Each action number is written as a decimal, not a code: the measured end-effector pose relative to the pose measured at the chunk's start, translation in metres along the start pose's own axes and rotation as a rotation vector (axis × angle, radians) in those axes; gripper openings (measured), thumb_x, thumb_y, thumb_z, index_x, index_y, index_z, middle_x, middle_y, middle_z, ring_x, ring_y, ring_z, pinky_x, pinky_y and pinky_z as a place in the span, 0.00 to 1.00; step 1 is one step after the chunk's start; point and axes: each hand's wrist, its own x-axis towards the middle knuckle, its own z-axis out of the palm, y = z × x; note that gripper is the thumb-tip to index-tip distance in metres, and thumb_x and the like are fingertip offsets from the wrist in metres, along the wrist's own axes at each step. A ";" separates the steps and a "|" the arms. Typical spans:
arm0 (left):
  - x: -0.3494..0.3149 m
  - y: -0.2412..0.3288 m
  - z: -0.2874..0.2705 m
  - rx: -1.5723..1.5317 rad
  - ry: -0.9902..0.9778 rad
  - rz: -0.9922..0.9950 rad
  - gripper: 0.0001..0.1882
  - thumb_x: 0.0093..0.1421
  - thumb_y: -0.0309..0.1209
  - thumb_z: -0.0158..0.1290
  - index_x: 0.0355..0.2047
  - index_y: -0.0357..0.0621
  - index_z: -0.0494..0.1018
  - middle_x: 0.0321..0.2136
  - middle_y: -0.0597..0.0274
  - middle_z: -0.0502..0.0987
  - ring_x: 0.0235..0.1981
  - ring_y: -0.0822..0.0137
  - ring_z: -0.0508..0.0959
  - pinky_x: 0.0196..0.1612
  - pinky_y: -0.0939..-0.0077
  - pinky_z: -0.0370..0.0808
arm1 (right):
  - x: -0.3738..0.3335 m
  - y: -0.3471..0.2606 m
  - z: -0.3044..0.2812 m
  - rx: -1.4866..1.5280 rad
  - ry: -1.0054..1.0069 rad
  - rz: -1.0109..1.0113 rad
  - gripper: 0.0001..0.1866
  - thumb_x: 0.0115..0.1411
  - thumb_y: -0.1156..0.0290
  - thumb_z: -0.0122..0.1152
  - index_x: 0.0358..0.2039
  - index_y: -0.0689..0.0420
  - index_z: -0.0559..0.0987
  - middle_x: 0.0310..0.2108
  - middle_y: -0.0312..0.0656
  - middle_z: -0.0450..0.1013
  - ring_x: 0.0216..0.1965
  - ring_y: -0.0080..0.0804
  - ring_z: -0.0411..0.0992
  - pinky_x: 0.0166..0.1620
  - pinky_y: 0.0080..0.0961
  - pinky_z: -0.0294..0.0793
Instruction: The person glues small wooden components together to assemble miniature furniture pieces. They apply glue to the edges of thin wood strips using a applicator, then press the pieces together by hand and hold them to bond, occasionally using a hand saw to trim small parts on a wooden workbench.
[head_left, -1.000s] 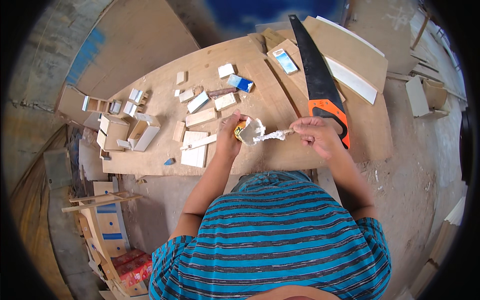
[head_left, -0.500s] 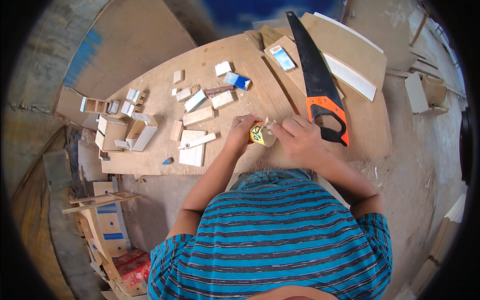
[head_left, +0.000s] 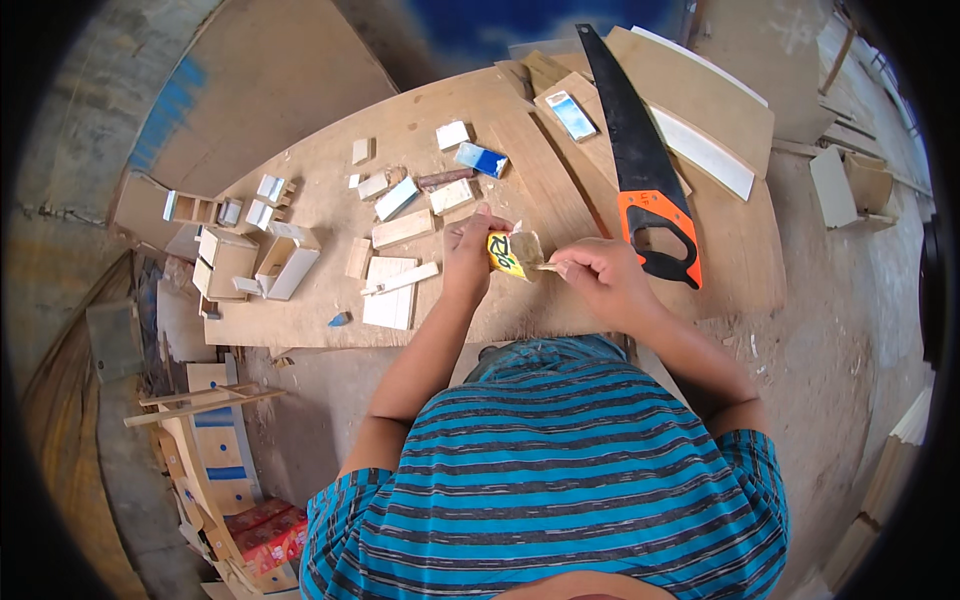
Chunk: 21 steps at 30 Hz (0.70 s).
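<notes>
Over the front part of the wooden worktable [head_left: 560, 310], my left hand [head_left: 467, 250] is wrapped around a small yellow container [head_left: 506, 256] with dark printing. The container is tilted, its open, greyish mouth turned toward my right side. Between the thumb and fingers of my right hand [head_left: 603, 280] is a thin pale stick [head_left: 545, 266], whose tip reaches the container's mouth. What the container holds is too small to make out. Just beyond my right hand lies a handsaw [head_left: 640, 150] with a black blade and an orange and black handle.
Several small wood blocks [head_left: 403, 229] lie left of my hands, near a flat pale board [head_left: 390, 305]. Small wooden box models [head_left: 285, 265] stand at the table's left end. Planks and boards [head_left: 690, 85] are stacked at the far right. A wooden frame piece [head_left: 205, 400] stands at lower left.
My hands have moved slightly apart. The container has turned so that its mouth and printed side show more, and the stick now shows between it and my right hand.
</notes>
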 end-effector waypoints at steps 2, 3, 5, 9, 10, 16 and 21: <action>-0.002 0.002 0.000 -0.066 0.035 0.037 0.24 0.63 0.44 0.48 0.22 0.33 0.75 0.17 0.60 0.75 0.17 0.75 0.73 0.20 0.84 0.68 | -0.003 0.005 -0.001 0.192 0.004 0.190 0.09 0.57 0.72 0.57 0.33 0.65 0.78 0.23 0.35 0.72 0.20 0.20 0.64 0.27 0.19 0.65; -0.003 0.005 0.000 -0.096 -0.033 0.023 0.23 0.63 0.43 0.49 0.22 0.33 0.75 0.18 0.60 0.75 0.17 0.74 0.74 0.21 0.83 0.69 | -0.002 0.010 -0.005 0.475 -0.001 0.393 0.09 0.57 0.71 0.58 0.35 0.64 0.79 0.23 0.32 0.71 0.21 0.17 0.63 0.27 0.17 0.64; -0.002 0.007 -0.001 -0.129 -0.105 0.014 0.22 0.62 0.42 0.49 0.22 0.33 0.75 0.18 0.59 0.76 0.17 0.73 0.75 0.21 0.82 0.70 | -0.006 0.017 -0.011 0.753 -0.004 0.592 0.10 0.58 0.71 0.59 0.37 0.63 0.79 0.24 0.29 0.70 0.22 0.14 0.62 0.27 0.15 0.63; 0.008 -0.008 -0.013 -0.335 -0.154 -0.187 0.18 0.62 0.40 0.50 0.26 0.36 0.74 0.23 0.57 0.78 0.22 0.68 0.78 0.24 0.78 0.75 | -0.017 0.019 -0.012 0.956 0.011 0.640 0.10 0.58 0.69 0.60 0.39 0.60 0.80 0.25 0.26 0.70 0.25 0.13 0.62 0.29 0.14 0.62; 0.009 -0.012 -0.010 -0.448 -0.078 -0.219 0.17 0.62 0.40 0.49 0.29 0.37 0.73 0.26 0.57 0.77 0.24 0.67 0.78 0.25 0.78 0.75 | -0.019 0.019 -0.012 1.019 0.024 0.670 0.11 0.58 0.69 0.60 0.39 0.60 0.79 0.25 0.27 0.70 0.26 0.13 0.62 0.30 0.14 0.62; 0.046 -0.033 -0.016 -0.383 0.044 -0.275 0.17 0.66 0.43 0.44 0.47 0.45 0.70 0.40 0.63 0.77 0.42 0.67 0.76 0.38 0.72 0.73 | -0.025 0.041 -0.010 1.102 0.234 0.722 0.13 0.58 0.71 0.59 0.42 0.62 0.77 0.23 0.26 0.66 0.22 0.13 0.59 0.29 0.14 0.62; 0.044 0.024 -0.017 0.095 0.079 -0.071 0.24 0.67 0.45 0.39 0.56 0.43 0.67 0.49 0.58 0.74 0.55 0.66 0.68 0.53 0.67 0.63 | -0.028 0.049 -0.009 1.030 0.353 0.728 0.14 0.58 0.71 0.59 0.43 0.64 0.77 0.23 0.28 0.66 0.22 0.13 0.58 0.27 0.14 0.61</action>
